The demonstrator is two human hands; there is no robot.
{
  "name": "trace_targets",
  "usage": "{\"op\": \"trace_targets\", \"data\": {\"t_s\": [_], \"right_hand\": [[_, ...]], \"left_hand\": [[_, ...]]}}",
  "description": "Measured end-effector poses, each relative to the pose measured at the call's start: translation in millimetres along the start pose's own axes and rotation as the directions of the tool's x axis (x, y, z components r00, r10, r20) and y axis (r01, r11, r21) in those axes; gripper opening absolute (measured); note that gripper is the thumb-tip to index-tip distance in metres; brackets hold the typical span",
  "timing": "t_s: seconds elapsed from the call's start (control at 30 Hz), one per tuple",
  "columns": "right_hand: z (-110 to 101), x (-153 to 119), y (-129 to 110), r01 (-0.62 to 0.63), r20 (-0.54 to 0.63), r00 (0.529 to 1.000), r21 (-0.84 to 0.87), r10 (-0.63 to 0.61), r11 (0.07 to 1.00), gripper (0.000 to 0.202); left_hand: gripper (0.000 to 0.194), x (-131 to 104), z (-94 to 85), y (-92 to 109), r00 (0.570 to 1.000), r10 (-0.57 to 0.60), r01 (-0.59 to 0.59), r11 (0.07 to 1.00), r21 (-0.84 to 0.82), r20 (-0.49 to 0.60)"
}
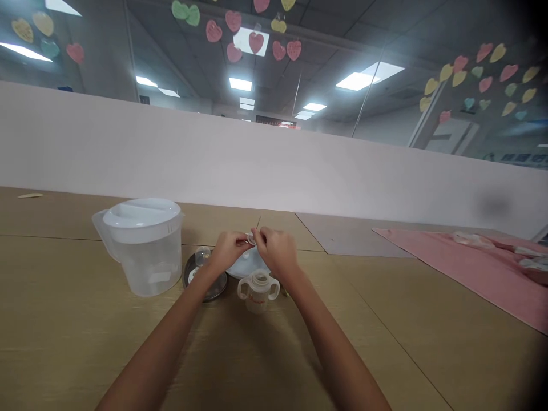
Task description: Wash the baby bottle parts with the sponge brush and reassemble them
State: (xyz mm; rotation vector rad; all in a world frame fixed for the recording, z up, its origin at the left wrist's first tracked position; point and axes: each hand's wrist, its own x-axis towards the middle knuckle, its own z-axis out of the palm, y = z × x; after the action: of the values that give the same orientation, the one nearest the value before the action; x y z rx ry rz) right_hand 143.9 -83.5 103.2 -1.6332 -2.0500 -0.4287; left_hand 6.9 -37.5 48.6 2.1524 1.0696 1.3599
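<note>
Above a pale plate (pixel 242 268), my two hands meet around a small, whitish, round bottle part (pixel 251 238). My left hand (pixel 228 250) pinches it from the left. Closed against its other side is my right hand (pixel 277 251); a thin dark stick (pixel 258 221) pokes up just beyond the fingers, and I cannot tell which hand has it. A translucent two-handled baby bottle (pixel 257 295) stands upright and uncapped below my hands. Partly behind my left forearm, a metal bowl (pixel 217 290) contains a clear cap (pixel 202 256) and a white piece (pixel 192 275).
A lidded translucent pitcher (pixel 149 257) stands on the left of the brown table (pixel 385 319). Pink cloth (pixel 462 268) with crumpled clear plastic (pixel 473 240) lies at the right. A low white wall (pixel 257 165) with glass above borders the far side.
</note>
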Motion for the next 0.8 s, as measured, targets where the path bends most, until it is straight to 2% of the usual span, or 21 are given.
{"op": "trace_targets", "data": {"t_s": [0.17,0.33,0.47,0.6,0.73,0.8], "right_hand": [[0,1,0,0.009,-0.025,1.0,-0.005,-0.009,1.0,0.035],[-2,-5,-1,0.103,-0.155,0.981,-0.067,-0.113,0.992,0.036],[-4,-9,-1,0.14,-0.304,0.941,-0.056,-0.151,0.989,0.041],[-12,-14,-6,0.16,-0.426,0.893,0.006,-0.142,0.987,0.042],[-32,-21,-13,0.228,-0.544,0.823,0.06,-0.16,0.972,0.045],[-39,-21,-14,0.205,-0.561,0.819,0.085,-0.123,0.975,0.047]], "left_hand": [[0.019,0,3.2,0,0.998,0.003,-0.002,1.0,-0.019,0.061],[0.019,0,12.9,-3,0.999,0.03,-0.032,0.998,0.053,0.025],[0.022,1,14.5,-7,0.999,0.045,-0.045,0.996,0.081,0.007],[0.023,2,3.1,-13,0.999,0.037,-0.034,0.977,0.21,-0.011],[0.022,1,-7.4,-23,0.995,-0.043,0.001,0.907,0.421,0.09],[0.021,0,-8.0,-28,0.987,-0.1,0.029,0.879,0.475,0.124]]}}
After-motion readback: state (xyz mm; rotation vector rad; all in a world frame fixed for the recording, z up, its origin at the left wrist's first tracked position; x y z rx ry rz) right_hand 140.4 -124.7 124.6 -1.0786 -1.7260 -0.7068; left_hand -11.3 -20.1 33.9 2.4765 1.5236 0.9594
